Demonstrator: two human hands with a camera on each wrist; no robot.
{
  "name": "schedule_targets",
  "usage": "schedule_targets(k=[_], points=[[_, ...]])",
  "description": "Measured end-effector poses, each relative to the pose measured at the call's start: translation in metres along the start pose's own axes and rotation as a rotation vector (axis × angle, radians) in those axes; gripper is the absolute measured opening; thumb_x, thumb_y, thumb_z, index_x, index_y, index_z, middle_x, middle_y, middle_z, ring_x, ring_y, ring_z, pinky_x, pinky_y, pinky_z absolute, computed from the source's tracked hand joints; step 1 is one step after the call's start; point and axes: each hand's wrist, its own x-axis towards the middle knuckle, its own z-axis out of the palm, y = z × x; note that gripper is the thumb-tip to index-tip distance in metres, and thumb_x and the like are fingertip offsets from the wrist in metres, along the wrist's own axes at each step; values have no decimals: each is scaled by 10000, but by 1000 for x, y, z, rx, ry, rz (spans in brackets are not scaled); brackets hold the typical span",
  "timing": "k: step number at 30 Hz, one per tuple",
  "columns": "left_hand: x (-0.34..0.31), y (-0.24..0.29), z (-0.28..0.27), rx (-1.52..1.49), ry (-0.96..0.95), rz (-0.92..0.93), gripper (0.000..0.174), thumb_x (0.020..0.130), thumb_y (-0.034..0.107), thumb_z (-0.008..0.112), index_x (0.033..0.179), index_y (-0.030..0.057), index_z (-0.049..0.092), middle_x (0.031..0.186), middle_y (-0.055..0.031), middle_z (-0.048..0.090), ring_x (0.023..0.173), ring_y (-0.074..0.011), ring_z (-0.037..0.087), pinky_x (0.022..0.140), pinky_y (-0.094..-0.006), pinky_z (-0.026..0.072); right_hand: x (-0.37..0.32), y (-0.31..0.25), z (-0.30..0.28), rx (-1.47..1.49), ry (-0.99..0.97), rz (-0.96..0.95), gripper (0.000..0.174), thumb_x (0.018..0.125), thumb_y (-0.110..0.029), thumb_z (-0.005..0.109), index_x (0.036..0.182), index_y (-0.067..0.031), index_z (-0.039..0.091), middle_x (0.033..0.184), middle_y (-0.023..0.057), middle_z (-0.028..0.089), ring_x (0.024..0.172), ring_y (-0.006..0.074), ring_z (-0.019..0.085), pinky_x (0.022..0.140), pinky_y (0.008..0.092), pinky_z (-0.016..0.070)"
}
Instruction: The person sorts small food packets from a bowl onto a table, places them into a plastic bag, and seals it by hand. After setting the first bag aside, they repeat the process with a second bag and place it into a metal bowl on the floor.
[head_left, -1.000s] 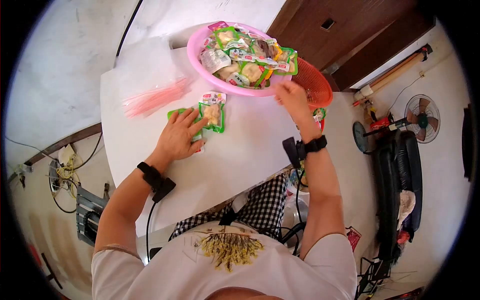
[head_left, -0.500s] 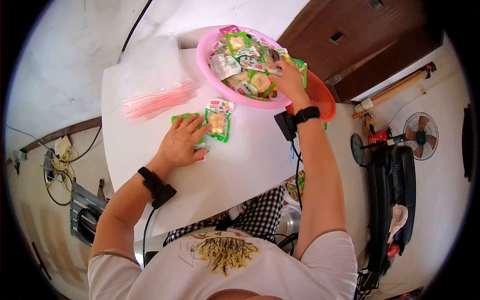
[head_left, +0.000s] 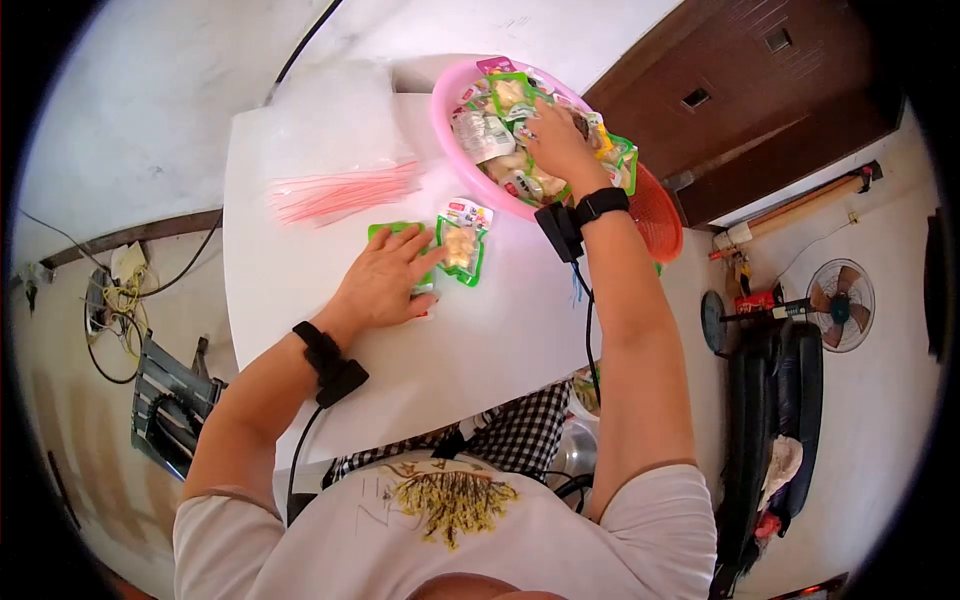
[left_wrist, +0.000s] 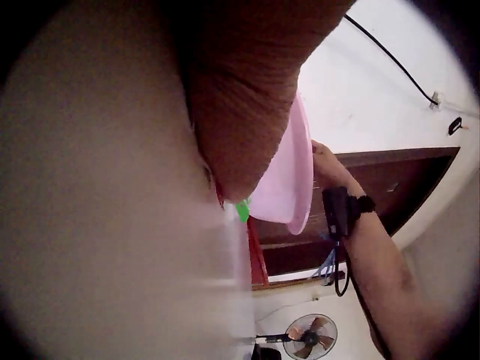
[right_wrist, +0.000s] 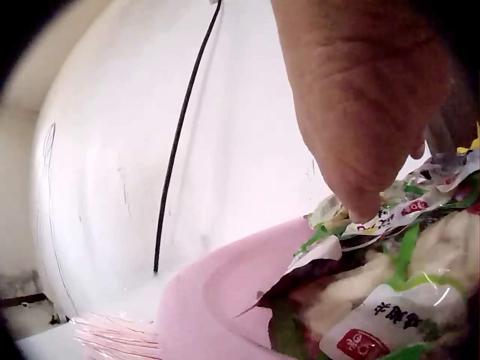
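My left hand (head_left: 385,280) lies flat on the white table (head_left: 480,340), fingers straight, pressing a green snack packet (head_left: 385,232). A second green packet (head_left: 462,245) lies just past its fingertips. My right hand (head_left: 555,140) reaches into the pink basin (head_left: 441,115), which is piled with several sealed packets (head_left: 490,130). In the right wrist view the thumb (right_wrist: 352,112) touches the packets (right_wrist: 390,300) inside the basin wall (right_wrist: 217,300); the other fingers are hidden. The left wrist view shows mostly my palm (left_wrist: 240,97), with the basin (left_wrist: 289,180) beyond it.
A flat stack of pink-edged clear bags (head_left: 345,190) lies on the table left of the basin. A red mesh basket (head_left: 660,215) sits behind the basin at the table's right edge. A standing fan (head_left: 842,305) and dark furniture are on the floor at right.
My right hand has moved from the basin's near rim further in, onto the packets. The left hand has stayed flat on its green packet. The head view has shifted.
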Motion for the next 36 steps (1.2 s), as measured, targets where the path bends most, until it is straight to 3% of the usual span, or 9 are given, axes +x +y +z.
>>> schedule_targets(k=[5, 8, 10, 17, 20, 22, 24, 30, 36], points=[[-2, -2, 5, 32, 37, 14, 668, 774, 356, 656, 1365, 114, 460, 1397, -174, 460, 1341, -329, 374, 1110, -493, 260, 13, -1, -18, 75, -70, 77, 339, 838, -137, 586, 1134, 25, 615, 1265, 216, 555, 1177, 356, 525, 1019, 406, 414], [0, -3, 6, 50, 39, 18, 660, 776, 360, 654, 1359, 118, 463, 1399, -168, 458, 1337, -322, 379, 1109, -487, 262, -9, -12, -43, 205, 435, -37, 282, 812, -142, 669, 1060, -9, 675, 1140, 207, 618, 1041, 327, 600, 915, 384, 475], [-1, -3, 5, 49, 41, 21, 641, 790, 377, 646, 1350, 126, 465, 1400, -156, 459, 1340, -303, 375, 1116, -472, 252, -27, -32, -78, 356, 533, 21, 218, 804, -101, 671, 1002, -12, 683, 1046, 174, 662, 989, 300, 634, 871, 372, 500], [-6, -18, 25, -98, 387, -33, 622, 827, 262, 588, 1391, 73, 406, 1364, -207, 471, 1251, -365, 449, 1072, -505, 309, -116, -79, -131, 714, 608, 105, 84, 813, 12, 677, 884, -14, 639, 843, 35, 637, 754, 75, 569, 687, 224, 469], [-4, -32, 33, -380, 502, -149, 557, 842, 149, 497, 1375, 22, 398, 1304, -240, 499, 1196, -392, 477, 1036, -460, 365, -150, -107, -126, 791, 484, 255, 93, 819, 18, 669, 885, -19, 615, 804, 28, 613, 746, 81, 561, 686, 234, 469], [-3, -32, 31, -530, 507, -251, 542, 845, 131, 472, 1365, 0, 397, 1275, -254, 515, 1172, -404, 492, 1016, -436, 394, -164, -114, -115, 539, 502, 113, 116, 799, 29, 659, 877, -35, 602, 820, 73, 610, 730, 191, 594, 683, 295, 491], [-1, -36, 35, -519, 555, -264, 528, 839, 121, 463, 1347, -11, 414, 1239, -259, 537, 1141, -407, 512, 1001, -428, 411, -177, -118, -102, 390, 475, 13, 120, 784, 30, 656, 867, -38, 605, 855, 104, 617, 732, 264, 608, 682, 332, 499], [1, -32, 31, -383, 537, -292, 480, 821, 102, 448, 1284, -19, 487, 1158, -246, 583, 1093, -393, 548, 985, -428, 427, -241, -143, -36, 418, 63, -64, 152, 755, -18, 630, 905, -21, 609, 1088, 175, 595, 1068, 355, 554, 897, 431, 479], [0, -34, 33, -359, 504, -273, 472, 827, 101, 451, 1285, -10, 487, 1184, -228, 575, 1112, -373, 539, 985, -421, 429, -285, -158, -23, 608, -53, 112, 342, 762, -40, 635, 1102, -18, 605, 1274, 207, 506, 1170, 379, 503, 985, 428, 441]])
